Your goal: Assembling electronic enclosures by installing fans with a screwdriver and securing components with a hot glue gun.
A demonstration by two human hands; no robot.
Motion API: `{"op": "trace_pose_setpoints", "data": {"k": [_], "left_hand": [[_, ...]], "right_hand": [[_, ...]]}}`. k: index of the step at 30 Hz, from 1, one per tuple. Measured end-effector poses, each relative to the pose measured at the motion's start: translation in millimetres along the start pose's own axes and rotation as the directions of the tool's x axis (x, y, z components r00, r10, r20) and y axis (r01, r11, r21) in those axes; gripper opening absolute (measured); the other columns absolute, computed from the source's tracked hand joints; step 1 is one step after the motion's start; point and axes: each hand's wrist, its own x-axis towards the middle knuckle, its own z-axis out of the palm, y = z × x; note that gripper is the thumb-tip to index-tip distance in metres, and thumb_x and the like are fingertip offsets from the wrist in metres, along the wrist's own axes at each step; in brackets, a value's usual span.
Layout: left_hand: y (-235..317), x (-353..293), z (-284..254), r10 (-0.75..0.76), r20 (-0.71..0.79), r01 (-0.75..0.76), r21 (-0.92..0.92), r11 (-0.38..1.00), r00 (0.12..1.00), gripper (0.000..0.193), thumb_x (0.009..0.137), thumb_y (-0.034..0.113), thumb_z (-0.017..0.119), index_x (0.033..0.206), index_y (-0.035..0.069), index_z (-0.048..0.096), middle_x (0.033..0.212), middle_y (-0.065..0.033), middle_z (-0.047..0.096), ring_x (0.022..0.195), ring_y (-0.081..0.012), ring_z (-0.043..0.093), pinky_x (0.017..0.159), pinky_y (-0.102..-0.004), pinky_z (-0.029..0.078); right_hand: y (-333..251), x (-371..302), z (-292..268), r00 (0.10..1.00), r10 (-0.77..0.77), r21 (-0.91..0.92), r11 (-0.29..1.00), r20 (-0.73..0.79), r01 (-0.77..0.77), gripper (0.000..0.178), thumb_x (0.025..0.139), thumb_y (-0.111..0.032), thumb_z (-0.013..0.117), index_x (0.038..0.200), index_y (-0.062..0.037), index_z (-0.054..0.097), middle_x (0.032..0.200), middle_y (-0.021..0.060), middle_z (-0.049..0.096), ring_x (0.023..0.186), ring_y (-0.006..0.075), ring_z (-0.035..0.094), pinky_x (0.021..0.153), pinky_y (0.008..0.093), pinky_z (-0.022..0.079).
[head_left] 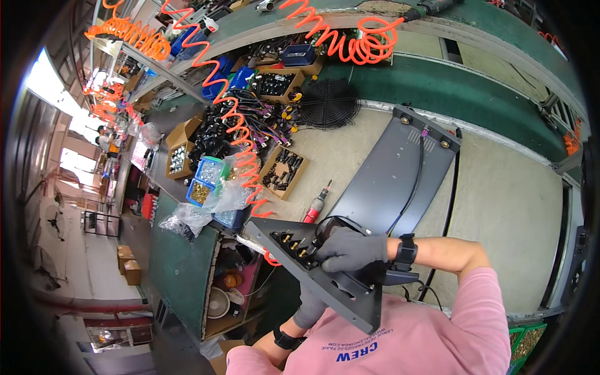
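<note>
A dark grey metal panel (pixel 350 304) with a bent rim is tilted up close to my body. Brass-coloured fittings (pixel 294 244) stand in a row near its far end. My gloved left hand (pixel 310 310) is under the panel's near-left side and holds it, its fingers mostly hidden behind the metal. From the right, my gloved right hand (pixel 353 250) reaches over the panel with fingers curled round a small black fitting (pixel 314 242) beside the brass ones. A black cable loops behind this hand.
Beyond lies a larger grey metal housing (pixel 387 172) with a cable on it. A red power screwdriver (pixel 317 205) lies beside a carton of black parts (pixel 284 172). Orange coiled hoses (pixel 234 119) hang overhead. A black fan guard (pixel 329 103) and blue screw bins (pixel 206 178) stand farther off.
</note>
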Motion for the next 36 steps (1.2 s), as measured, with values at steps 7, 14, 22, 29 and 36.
{"op": "trace_pose_setpoints", "data": {"k": [7, 14, 22, 29, 36], "left_hand": [[11, 21, -54, -0.193, 0.270, 0.103, 0.315, 0.943, 0.943, 0.033, 0.089, 0.019, 0.050, 0.116, 0.000, 0.049, 0.106, -0.0051, 0.055, 0.098, -0.0127, 0.051, 0.082, -0.0287, 0.044], [89, 167, -166, -0.199, 0.299, 0.011, 0.529, 0.848, 0.934, 0.028, 0.086, 0.028, 0.054, 0.076, 0.001, 0.055, 0.062, -0.0008, 0.052, 0.055, -0.0092, 0.049, 0.050, -0.0257, 0.042], [34, 407, -171, 0.473, 0.283, -0.445, 0.851, 0.277, 0.835, 0.031, 0.073, 0.007, 0.050, 0.104, 0.007, 0.056, 0.105, -0.0206, 0.055, 0.098, -0.0357, 0.052, 0.082, -0.0409, 0.043], [29, 481, -134, 0.035, 0.418, -0.397, 0.883, -0.251, 0.908, 0.044, 0.086, 0.023, 0.040, 0.126, 0.006, 0.045, 0.136, -0.0125, 0.035, 0.129, -0.0268, 0.027, 0.106, -0.0436, 0.018], [31, 490, -161, 0.081, 0.367, -0.351, 0.923, -0.159, 0.927, 0.054, 0.083, 0.025, 0.053, 0.125, -0.004, 0.038, 0.115, -0.0223, 0.051, 0.105, -0.0332, 0.051, 0.086, -0.0406, 0.041]], "right_hand": [[-11, -5, -15, 0.989, 0.109, -0.003, 0.994, 0.101, -0.110, 0.027, 0.079, -0.028, 0.053, 0.078, -0.0020, 0.060, 0.069, 0.0171, 0.056, 0.062, 0.0306, 0.053, 0.058, 0.0383, 0.041], [-82, -63, -39, 0.739, 0.515, 0.154, 0.851, -0.435, -0.502, 0.035, 0.078, -0.029, 0.059, 0.101, -0.0022, 0.057, 0.086, 0.0074, 0.058, 0.079, 0.0170, 0.055, 0.072, 0.0282, 0.044], [-152, -84, 79, -0.120, 0.698, 0.690, 0.641, -0.706, -0.335, 0.022, 0.073, -0.011, 0.051, 0.091, 0.0015, 0.057, 0.086, 0.0058, 0.058, 0.081, 0.0122, 0.053, 0.073, 0.0241, 0.042], [-152, -59, 146, -0.451, 0.487, 0.641, 0.708, -0.748, -0.297, 0.034, 0.082, -0.025, 0.045, 0.098, 0.0028, 0.057, 0.097, 0.0100, 0.058, 0.094, 0.0178, 0.053, 0.084, 0.0306, 0.041], [-161, -45, 138, -0.123, 0.300, 0.321, 0.813, -0.946, -0.486, 0.049, 0.083, -0.042, 0.049, 0.113, -0.0023, 0.053, 0.105, 0.0144, 0.055, 0.105, 0.0261, 0.048, 0.094, 0.0354, 0.034]]}}
